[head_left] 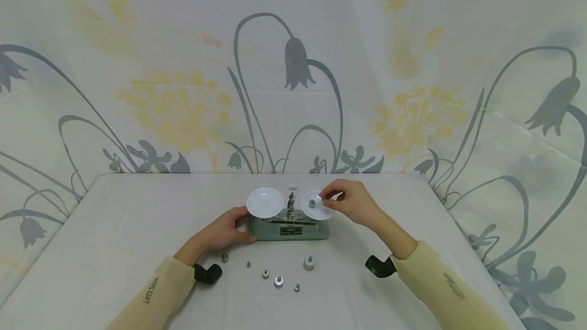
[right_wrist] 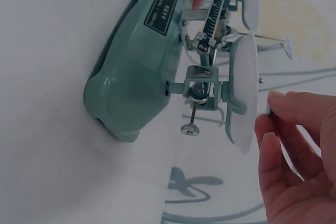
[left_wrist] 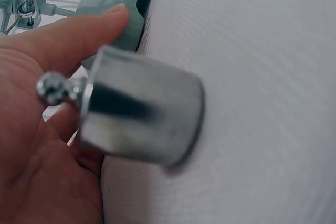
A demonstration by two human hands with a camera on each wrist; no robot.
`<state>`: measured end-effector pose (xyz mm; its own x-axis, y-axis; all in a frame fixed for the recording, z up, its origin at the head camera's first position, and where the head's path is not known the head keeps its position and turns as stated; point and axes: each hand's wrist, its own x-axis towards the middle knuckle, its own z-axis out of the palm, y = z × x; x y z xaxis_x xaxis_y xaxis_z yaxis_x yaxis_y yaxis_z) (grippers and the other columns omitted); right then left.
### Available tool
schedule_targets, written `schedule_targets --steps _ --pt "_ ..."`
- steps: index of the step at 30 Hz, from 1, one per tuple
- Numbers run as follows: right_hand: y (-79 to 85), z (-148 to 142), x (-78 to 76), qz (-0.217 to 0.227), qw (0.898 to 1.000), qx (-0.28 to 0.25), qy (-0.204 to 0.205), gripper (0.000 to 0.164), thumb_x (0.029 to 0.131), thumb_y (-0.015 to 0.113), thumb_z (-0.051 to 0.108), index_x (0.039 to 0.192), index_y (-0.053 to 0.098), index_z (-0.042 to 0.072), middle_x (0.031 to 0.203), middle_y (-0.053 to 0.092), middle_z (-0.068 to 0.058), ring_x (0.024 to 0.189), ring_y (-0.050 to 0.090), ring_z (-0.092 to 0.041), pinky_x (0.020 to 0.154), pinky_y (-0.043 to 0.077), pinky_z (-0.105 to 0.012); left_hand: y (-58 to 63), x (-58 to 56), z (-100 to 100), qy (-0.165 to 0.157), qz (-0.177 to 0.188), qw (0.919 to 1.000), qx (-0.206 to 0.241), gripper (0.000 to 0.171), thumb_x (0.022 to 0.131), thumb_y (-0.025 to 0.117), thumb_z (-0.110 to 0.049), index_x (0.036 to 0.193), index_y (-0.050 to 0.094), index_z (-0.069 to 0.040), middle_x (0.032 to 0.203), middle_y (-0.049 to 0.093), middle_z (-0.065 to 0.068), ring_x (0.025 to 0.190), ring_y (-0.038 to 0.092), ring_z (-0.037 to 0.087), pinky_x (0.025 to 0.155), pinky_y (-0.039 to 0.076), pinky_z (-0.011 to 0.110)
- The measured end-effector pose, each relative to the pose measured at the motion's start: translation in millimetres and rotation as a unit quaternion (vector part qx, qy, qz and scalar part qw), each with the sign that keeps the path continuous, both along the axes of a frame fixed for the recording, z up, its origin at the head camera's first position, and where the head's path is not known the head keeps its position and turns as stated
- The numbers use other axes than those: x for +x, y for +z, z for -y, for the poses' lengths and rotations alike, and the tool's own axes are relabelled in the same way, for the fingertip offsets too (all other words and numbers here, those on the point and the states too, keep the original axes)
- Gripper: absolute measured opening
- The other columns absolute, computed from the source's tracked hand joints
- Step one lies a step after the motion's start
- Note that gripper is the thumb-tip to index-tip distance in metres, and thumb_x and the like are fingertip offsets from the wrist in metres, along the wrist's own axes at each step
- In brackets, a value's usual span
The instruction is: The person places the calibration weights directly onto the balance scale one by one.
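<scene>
Nearest us: two pale yellow sleeves, the left and the right, with a black wrist device at each cuff. Just beyond, on the white tabletop, we count six knobbed metal weights, standing upright and apart in a loose scatter. The largest weight stands to the right; another is just beside the left wrist.

Behind them, the green balance scale, nameplate toward us. The left hand grips the left end of its base, thumb at the front corner, the other fingers round the back.

Above the base, two white pans. The left pan is bare; the right pan bears one upright weight. Over that pan's right side, the right hand pinches a small metal piece between thumb and fingers; we cannot tell whether it touches the pan.

Farthest: a flower-printed cloth.
</scene>
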<state>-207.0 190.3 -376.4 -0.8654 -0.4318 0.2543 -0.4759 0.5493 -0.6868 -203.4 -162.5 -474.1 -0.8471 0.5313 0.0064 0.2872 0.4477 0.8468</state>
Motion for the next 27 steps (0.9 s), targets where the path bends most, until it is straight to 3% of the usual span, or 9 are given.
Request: schedule_targets --steps 9,16,27 --pt "-4.3 8 -3.5 -0.008 0.999 0.022 0.023 0.015 0.081 0.08 0.0 0.094 0.075 0.008 0.094 0.07 0.0 0.086 0.066 -0.016 0.072 0.056 -0.029 1.1 0.9 1 0.0 0.002 1.0 0.003 0.064 0.08 0.083 -0.018 0.137 0.056 -0.009 0.137 0.054 0.011 0.131 0.043 0.035 0.111 0.032 0.057" --pt "-4.1 11 -4.8 0.025 0.999 0.037 0.017 0.015 0.081 0.079 0.0 0.093 0.074 0.009 0.093 0.069 0.001 0.087 0.064 -0.016 0.073 0.056 -0.028 1.7 1.2 0 -0.001 0.002 1.0 0.006 0.064 0.08 0.083 -0.017 0.137 0.056 -0.009 0.138 0.054 0.012 0.132 0.043 0.037 0.11 0.032 0.058" --pt "-3.1 13 -3.7 0.04 0.998 0.04 0.014 0.015 0.081 0.079 0.0 0.092 0.074 0.009 0.092 0.068 0.001 0.086 0.064 -0.016 0.073 0.056 -0.028 0.5 0.9 0 -0.002 -0.003 1.0 0.007 0.063 0.08 0.083 -0.017 0.136 0.057 -0.009 0.137 0.054 0.012 0.132 0.043 0.037 0.111 0.032 0.058"
